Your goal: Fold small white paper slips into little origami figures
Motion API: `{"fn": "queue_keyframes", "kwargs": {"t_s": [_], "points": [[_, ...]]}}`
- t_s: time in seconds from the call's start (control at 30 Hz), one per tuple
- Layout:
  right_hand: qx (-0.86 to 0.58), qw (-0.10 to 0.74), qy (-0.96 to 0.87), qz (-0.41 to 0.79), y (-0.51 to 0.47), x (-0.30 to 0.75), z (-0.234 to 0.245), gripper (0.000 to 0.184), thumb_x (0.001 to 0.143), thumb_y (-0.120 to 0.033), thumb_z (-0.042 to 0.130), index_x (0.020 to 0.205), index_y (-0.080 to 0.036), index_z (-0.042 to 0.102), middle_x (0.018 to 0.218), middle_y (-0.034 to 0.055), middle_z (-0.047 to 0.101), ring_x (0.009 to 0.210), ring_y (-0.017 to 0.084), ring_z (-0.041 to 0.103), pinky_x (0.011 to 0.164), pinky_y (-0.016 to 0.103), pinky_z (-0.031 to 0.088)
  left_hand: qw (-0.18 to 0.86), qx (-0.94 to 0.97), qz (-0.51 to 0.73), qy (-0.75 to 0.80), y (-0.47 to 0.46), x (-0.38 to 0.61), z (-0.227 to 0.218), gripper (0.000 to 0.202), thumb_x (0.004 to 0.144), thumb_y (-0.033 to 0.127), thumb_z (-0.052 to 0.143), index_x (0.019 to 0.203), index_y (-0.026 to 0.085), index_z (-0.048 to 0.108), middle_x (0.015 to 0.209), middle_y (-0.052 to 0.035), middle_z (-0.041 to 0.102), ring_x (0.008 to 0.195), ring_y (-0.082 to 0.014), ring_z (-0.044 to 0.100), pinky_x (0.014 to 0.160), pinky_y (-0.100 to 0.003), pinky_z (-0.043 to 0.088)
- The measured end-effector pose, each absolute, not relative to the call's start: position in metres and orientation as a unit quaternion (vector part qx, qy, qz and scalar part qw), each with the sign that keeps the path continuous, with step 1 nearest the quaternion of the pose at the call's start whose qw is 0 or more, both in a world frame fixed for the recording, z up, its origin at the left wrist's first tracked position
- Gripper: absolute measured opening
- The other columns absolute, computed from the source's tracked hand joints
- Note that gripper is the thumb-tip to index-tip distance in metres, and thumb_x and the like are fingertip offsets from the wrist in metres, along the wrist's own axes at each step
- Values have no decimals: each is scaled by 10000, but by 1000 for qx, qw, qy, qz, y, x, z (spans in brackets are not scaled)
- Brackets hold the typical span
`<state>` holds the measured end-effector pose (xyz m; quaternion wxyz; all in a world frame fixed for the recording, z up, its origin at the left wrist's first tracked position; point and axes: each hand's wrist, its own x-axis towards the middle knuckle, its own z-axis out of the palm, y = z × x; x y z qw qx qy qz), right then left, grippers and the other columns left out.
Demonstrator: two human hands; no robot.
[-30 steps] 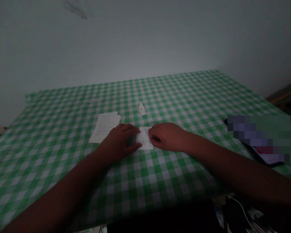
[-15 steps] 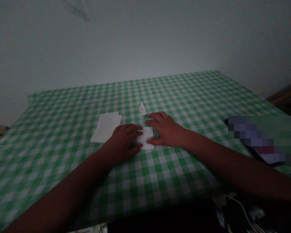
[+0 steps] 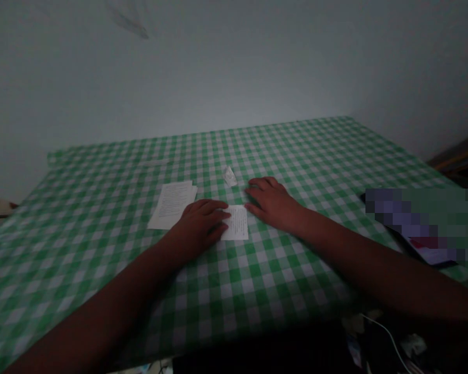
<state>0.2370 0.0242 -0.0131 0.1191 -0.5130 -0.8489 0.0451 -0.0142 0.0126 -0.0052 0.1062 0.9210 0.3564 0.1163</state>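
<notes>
Now left hand (image 3: 200, 226) open, pinning paper (image 3: 237, 223) under its fingertips; right hand (image 3: 272, 203) open, resting on cloth (image 3: 296, 156) just beside; further creasing needs left hand firm

My left grip (image 3: 203, 221) lies flat on the small printed paper (image 3: 237, 224) on the green-checked bench (image 3: 304, 156). My right grip (image 3: 273, 202) rests spread just beside it. A paper stack (image 3: 173, 203) lies further left.
</notes>
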Motion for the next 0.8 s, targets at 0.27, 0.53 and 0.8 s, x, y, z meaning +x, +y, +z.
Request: {"fn": "queue_keyframes", "kwargs": {"t_s": [0.27, 0.53, 0.8], "points": [[-455, 152, -874, 73, 15, 231, -11, 381, 919, -447, 572, 1158, -164, 660, 1336, 122, 555, 1260, 306, 403, 1053, 461, 367, 101, 882, 157, 432, 14, -16, -16, 562, 866, 413, 639, 1347, 201, 437, 1337, -131, 544, 1270, -312, 473, 1069, -531, 376], [-453, 199, -860, 125, 17, 228, -14, 215, 854, -317, 657, 1018, -187, 607, 1114, 91, 604, 1096, 274, 477, 935, 417, 402, 94, 883, 154, 434, 14, -15, -16, 560, 855, 392, 654, 1330, 177, 450, 1294, -129, 564, 1238, -312, 495, 1049, -513, 392], [-410, 246, -864, 160, 14, 226, -7, 75, 869, -121, 568, 876, -193, 588, 886, 32, 644, 936, 210, 524, 882, 368, 392, 111, 886, 166, 419, 13, -15, -14, 548, 860, 340, 659, 1343, 207, 436, 1273, -88, 598, 1220, -280, 524, 1063, -503, 376]]}}
